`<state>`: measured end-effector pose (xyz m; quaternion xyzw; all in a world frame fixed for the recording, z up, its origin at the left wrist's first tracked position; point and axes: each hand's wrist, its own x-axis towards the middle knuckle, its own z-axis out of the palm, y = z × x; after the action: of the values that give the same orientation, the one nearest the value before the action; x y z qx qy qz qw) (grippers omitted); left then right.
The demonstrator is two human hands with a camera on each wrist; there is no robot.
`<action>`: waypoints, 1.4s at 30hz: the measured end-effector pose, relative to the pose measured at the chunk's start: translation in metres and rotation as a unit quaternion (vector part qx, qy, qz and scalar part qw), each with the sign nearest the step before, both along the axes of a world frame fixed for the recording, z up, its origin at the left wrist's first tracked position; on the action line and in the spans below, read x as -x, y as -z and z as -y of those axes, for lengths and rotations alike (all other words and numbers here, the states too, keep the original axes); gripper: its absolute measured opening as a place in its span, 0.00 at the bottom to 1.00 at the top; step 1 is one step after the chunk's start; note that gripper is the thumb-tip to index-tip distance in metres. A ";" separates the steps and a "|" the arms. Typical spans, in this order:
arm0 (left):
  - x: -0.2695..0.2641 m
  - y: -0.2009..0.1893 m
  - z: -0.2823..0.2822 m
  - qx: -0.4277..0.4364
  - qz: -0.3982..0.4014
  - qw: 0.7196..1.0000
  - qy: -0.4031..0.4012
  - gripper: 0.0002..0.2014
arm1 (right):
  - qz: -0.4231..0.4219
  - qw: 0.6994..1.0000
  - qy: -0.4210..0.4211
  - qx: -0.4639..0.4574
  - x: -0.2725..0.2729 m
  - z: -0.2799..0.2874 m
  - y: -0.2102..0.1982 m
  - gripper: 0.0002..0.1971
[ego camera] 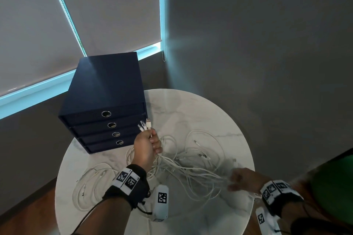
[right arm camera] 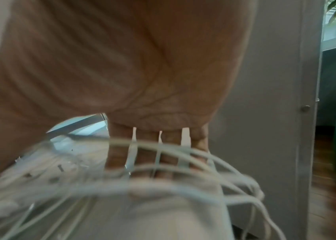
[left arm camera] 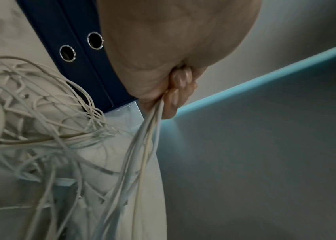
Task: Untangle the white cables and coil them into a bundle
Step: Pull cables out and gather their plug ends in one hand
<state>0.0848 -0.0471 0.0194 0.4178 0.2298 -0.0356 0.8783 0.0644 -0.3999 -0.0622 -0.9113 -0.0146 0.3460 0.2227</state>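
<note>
Left hand (ego camera: 146,145) raised, fist closed; right hand (ego camera: 243,179) low, fingers (right arm camera: 140,155) extended.

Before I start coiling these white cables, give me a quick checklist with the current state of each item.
1. Connector ends gathered in one grip: ok, the left hand holds several with plugs sticking up.
2. Left grip firm: ok, fingers curl round the strands.
3. Right hand combing the white cables: ok, its fingers are spread straight with strands running across them.
4. Cables untangled: not ok, loops still cross on the round marble table.
5. All cables collected: not ok, a loose coil lies apart on the left.
6. Drawer box snagging strands: cannot tell.
</note>
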 end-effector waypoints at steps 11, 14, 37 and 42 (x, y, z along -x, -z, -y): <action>0.011 0.005 0.008 -0.030 0.014 0.999 0.042 0.14 | 0.079 0.969 0.191 0.137 -0.016 -0.031 0.025 0.14; 0.011 0.006 0.007 -0.032 0.013 0.998 0.050 0.14 | 0.082 0.958 0.261 0.088 -0.019 -0.042 0.017 0.16; 0.018 0.005 0.018 -0.129 0.034 0.991 0.032 0.15 | 0.187 0.854 0.183 -0.450 -0.028 -0.236 -0.090 0.05; 0.020 0.013 0.013 -0.168 0.027 0.985 0.042 0.17 | 0.197 0.859 0.165 -0.443 -0.027 -0.234 -0.085 0.04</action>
<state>0.0647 -0.0604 0.0059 0.5695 0.1912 -0.0219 0.7991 0.0911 -0.1654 0.0230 -0.7546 -0.0596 0.0745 0.6492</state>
